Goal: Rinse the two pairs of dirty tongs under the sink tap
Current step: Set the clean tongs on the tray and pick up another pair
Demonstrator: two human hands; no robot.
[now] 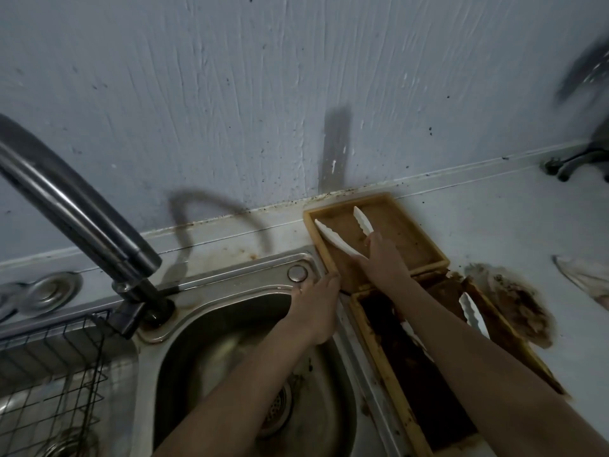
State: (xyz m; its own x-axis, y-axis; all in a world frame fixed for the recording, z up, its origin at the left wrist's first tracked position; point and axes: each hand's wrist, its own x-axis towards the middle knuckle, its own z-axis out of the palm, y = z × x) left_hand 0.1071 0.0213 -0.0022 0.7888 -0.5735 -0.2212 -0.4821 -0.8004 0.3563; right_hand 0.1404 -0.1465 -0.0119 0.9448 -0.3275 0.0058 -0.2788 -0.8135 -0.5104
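Right grip (384,258) curls round white tongs (342,237) — serrated arms splayed over the brown-stained tray (425,240).

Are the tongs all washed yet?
Not yet. Nothing looks rinsed: no water shows at the tap. The right hand grips the first tongs over the dirty tray; the left hand rests by the sink edge. The second tongs still lie in the other tray.

Both forearms are bare, no sleeves, rings or watch showing.
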